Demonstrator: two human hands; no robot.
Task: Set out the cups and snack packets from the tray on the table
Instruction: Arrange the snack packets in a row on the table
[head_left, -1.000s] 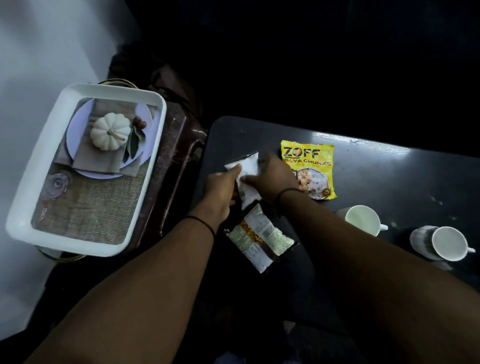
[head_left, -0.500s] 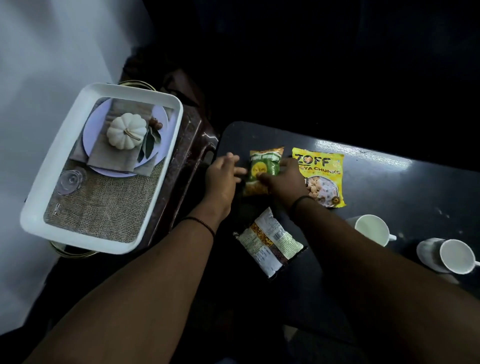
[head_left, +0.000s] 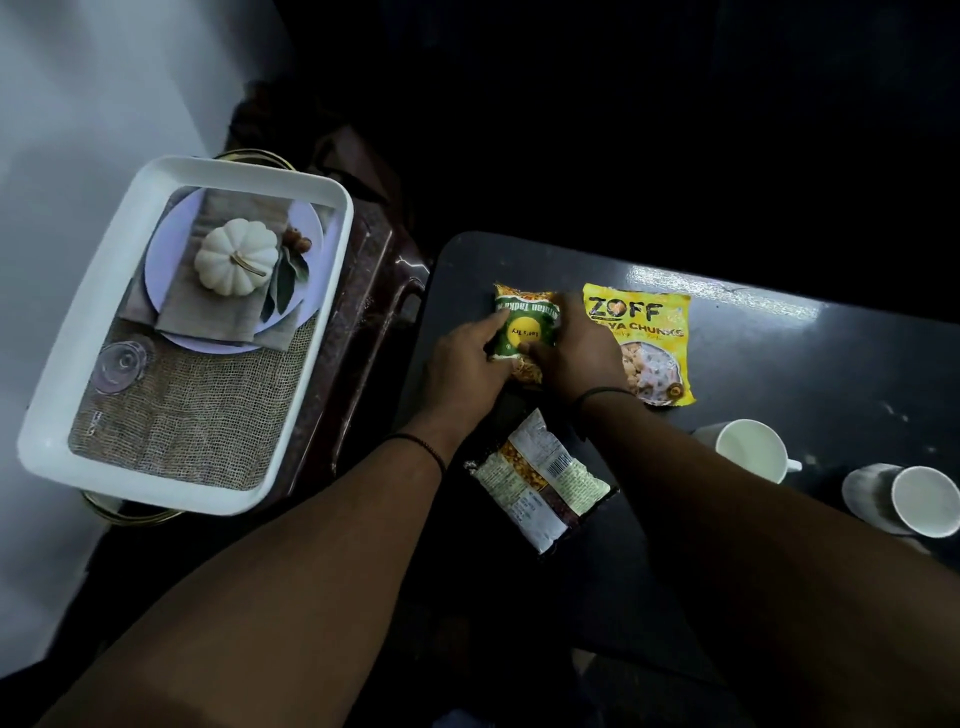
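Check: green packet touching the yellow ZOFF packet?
Cannot tell. In the head view the right hand covers the seam between the green packet and the ZOFF packet.

green packet (head_left: 525, 332) turned from white back to printed face up since 1.0 s ago | both hands closed in on it, left hand (head_left: 462, 364) at 9 o'clock, right hand (head_left: 576, 353) at 3 o'clock

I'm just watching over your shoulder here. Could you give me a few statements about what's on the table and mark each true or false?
1. Both hands hold the green packet. True: left hand, right hand.
2. The yellow packet lies in the white tray. False: it lies on the dark table.
3. Two white cups are on the table. True.
4. The third packet lies beyond the yellow one. False: it lies nearer the person.
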